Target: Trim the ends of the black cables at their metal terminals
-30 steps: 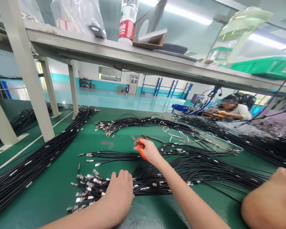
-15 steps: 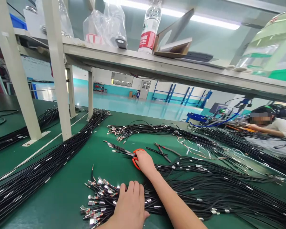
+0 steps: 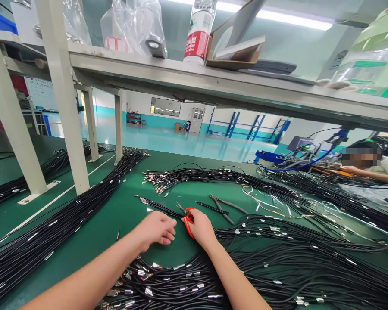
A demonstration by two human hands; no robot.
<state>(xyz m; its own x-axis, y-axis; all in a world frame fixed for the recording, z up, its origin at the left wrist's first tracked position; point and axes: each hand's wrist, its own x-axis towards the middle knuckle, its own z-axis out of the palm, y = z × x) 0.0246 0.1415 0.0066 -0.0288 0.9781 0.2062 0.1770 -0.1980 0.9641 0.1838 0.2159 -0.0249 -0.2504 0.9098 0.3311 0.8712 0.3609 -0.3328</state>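
My right hand [image 3: 202,226] grips orange-red-handled scissors [image 3: 189,224] above the green tabletop, their blades pointing up and to the left. Beside the blades lies a small group of thin black cables [image 3: 161,206] with metal ends. My left hand [image 3: 158,228] hovers just left of the scissors, its fingers loosely bent and apart, with nothing visible in them. Below both hands spreads a thick bundle of black cables [image 3: 181,286] with metal connectors and white labels. My right forearm crosses over part of this bundle.
Diagonal cutters [image 3: 224,209] and a black pen-like tool [image 3: 210,208] lie right of the scissors. More cable bundles [image 3: 97,206] run along the left and back. A metal shelf [image 3: 213,79] stands overhead on posts. Another person [image 3: 384,170] leans at the far right.
My left hand has lifted off the connector ends of the lower bundle and moved up beside the scissors. The scissors have shifted slightly right and down, and their blades now show apart from the cables.
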